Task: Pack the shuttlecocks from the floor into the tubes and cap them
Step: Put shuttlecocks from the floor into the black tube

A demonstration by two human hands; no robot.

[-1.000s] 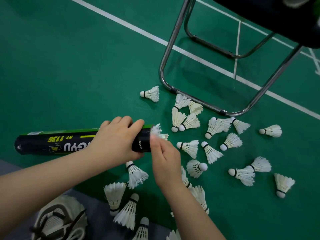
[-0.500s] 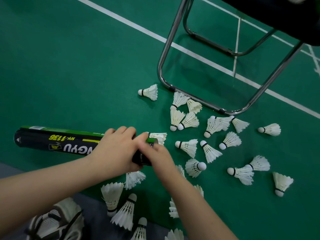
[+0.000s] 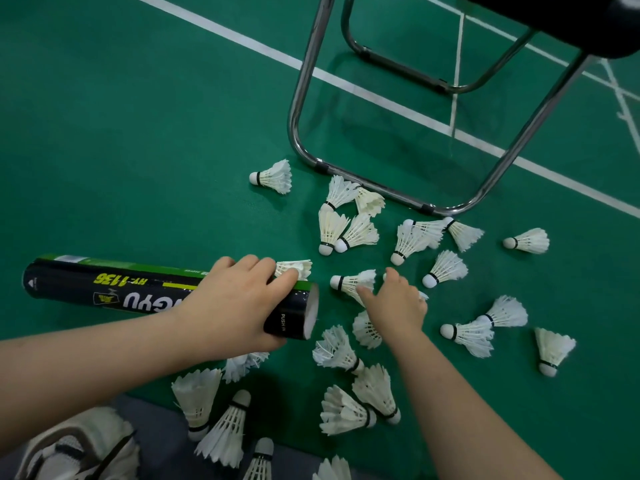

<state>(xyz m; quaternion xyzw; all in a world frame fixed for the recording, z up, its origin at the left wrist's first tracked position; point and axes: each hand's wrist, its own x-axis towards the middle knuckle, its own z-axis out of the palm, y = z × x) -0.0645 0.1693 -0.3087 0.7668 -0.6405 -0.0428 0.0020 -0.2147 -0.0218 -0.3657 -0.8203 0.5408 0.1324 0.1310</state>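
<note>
— Where is room left for moving?
— Bare green floor (image 3: 138, 133) is seen to the left of and beyond the tube (image 3: 138, 292). To the right the ground is hemmed in. A chrome chair frame (image 3: 401, 198) is set on the floor, and loose shuttlecocks (image 3: 450, 271) are scattered from its near rail down to the bottom edge. Two of them lie just beside that rail. White lines (image 3: 381, 99) are painted across the far floor. A shoe (image 3: 76, 452) is cut off at the bottom left corner.
— What can be read?
— "PUSH IN" is printed in white by the tube's mouth. "HY-1136" in yellow and the letters "GYU" in white are seen upside down along its side.
— And what is held in it?
— That cannot be told. The tube is laid on its side, uncapped, with its mouth to the right, and only a pale inner rim is shown.
— The hands?
— The tube is gripped near its mouth by the left hand (image 3: 235, 306), with the fingers wrapped over the top. One shuttlecock (image 3: 346, 282) lies just right of the mouth, and its feather skirt is pinched by the curled right hand (image 3: 398, 303).
</note>
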